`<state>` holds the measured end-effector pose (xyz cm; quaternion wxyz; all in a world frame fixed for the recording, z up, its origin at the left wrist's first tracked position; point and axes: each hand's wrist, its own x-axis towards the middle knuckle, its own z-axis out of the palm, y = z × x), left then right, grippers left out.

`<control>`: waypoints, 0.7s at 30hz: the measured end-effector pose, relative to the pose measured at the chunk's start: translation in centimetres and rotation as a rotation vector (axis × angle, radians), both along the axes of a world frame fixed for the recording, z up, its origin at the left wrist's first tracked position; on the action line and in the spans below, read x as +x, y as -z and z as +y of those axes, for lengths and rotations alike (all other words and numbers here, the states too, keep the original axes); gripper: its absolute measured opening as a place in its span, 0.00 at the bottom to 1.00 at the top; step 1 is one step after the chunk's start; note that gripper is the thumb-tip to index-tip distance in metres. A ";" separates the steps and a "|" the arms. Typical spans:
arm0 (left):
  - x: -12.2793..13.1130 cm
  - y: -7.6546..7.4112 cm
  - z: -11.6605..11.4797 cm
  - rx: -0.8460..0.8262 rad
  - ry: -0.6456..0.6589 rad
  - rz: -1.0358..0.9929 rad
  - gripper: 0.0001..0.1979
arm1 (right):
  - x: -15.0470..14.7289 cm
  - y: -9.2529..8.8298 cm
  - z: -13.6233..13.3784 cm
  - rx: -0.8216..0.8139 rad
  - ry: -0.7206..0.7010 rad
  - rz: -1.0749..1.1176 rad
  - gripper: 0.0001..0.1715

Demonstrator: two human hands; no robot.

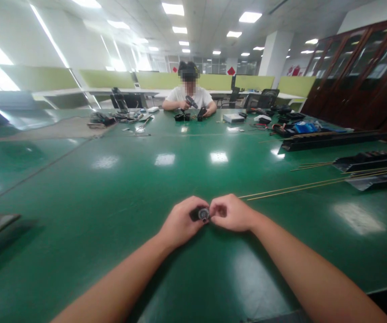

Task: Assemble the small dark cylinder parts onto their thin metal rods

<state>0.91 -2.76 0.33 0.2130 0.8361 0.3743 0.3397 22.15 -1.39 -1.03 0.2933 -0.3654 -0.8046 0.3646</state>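
- Near side, centre: left hand [181,222] curled round small dark part [203,214]
- Right hand [231,213] half-curled beside it, hold unclear
- Likely light, stiff; grip by sides

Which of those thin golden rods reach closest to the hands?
The frontmost pair of rods, whose tips end just beyond the right hand; the other golden rods end farther back and farther right.
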 end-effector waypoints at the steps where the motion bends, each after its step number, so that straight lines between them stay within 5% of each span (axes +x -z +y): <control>1: -0.1 0.0 0.0 -0.005 -0.028 -0.011 0.14 | 0.0 0.0 -0.1 -0.018 -0.003 0.010 0.04; 21: -0.6 0.5 0.7 0.004 -0.131 -0.083 0.13 | -0.1 -0.8 -0.8 -0.044 -0.011 0.010 0.09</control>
